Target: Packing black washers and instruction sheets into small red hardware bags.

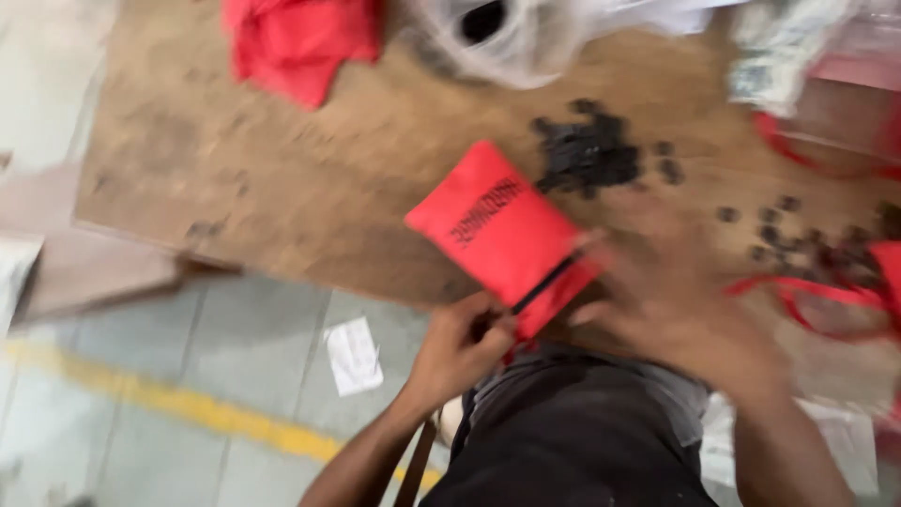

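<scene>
A small red zip pouch [497,225] with dark lettering hangs over the near edge of a brown board table [310,178]. My left hand [460,352] pinches the pouch's lower corner by the dark zip. Blurred by motion, my right hand [680,314] lies just right of the pouch and touches its open end; whether it grips anything I cannot tell. A heap of small dark round pieces [587,150] sits on the table right behind the pouch.
More dark pieces [788,235] lie scattered to the right among red straps [817,300]. Red cloth [300,42] and a clear plastic bag [507,38] lie at the table's far side. A paper slip [354,355] and a yellow line [188,404] mark the floor.
</scene>
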